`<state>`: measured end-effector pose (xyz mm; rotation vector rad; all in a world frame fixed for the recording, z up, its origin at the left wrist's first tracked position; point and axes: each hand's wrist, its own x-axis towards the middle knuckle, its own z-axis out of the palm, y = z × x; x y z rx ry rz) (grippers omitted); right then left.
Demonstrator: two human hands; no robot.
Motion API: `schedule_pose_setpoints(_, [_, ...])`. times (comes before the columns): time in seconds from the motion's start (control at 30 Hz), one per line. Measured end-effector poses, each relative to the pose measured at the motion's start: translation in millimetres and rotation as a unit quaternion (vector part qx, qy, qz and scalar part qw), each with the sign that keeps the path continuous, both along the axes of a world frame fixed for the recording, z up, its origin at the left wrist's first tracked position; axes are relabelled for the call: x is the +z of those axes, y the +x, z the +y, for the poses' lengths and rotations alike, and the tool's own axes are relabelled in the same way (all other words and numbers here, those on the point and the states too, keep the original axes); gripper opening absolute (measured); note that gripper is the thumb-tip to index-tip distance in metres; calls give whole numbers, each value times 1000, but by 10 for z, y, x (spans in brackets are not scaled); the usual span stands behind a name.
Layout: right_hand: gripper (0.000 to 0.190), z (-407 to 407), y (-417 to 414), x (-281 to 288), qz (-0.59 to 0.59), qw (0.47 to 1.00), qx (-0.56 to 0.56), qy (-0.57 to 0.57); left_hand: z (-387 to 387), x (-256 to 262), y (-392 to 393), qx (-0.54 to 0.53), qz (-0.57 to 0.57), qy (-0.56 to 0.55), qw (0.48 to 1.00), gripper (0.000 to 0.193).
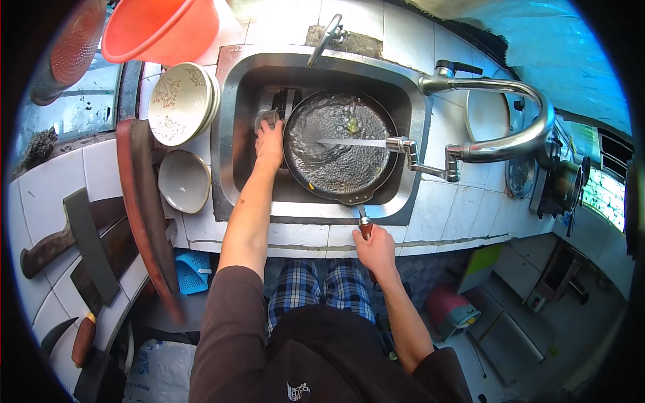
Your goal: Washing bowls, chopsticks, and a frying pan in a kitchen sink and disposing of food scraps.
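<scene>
In the head view my right hand (pixel 375 249) is closed around the brown handle (pixel 366 229) of a dark frying pan (pixel 342 188). The pan lies over the stainless steel sink (pixel 242 191), its handle crossing the front rim. Water runs into it from the jointed spout of a chrome faucet (pixel 541 121), and the surface ripples. A small yellow-green scrap (pixel 352 125) lies in the water. My left hand (pixel 270 138) reaches down left of the pan, fingertips at a greyish translucent item (pixel 267 119); its kind and my grip on it are unclear.
Left of the sink stand stacked patterned bowls (pixel 176 103) and a pale dish (pixel 184 180), with a red basin (pixel 156 30) behind. A wooden board (pixel 143 201) and several knives, including a cleaver (pixel 90 247), are farther left. A second tap (pixel 326 39) overhangs the sink's back edge.
</scene>
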<state>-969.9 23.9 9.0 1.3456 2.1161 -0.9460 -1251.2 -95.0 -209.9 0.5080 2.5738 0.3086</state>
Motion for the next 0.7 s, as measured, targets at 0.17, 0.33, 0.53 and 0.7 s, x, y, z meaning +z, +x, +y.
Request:
schedule_pose_setpoints(0.17, [37,55,-141,-70,-38,998,0,-51,-146,187,-122,62,-63,18,996,42])
schedule_pose_setpoints(0.33, [36,-39,-275,-137,-51,996,-22,-76,-126,1133,104,65,39,115,991,42])
schedule_pose_setpoints(0.53, [40,-162,-473,-157,-60,993,-16,-101,179,1478,402,143,19,278,950,33])
schedule_pose_setpoints(0.7, [48,-217,-539,-197,-68,990,10,-125,444,899,702,148,-96,307,935,36])
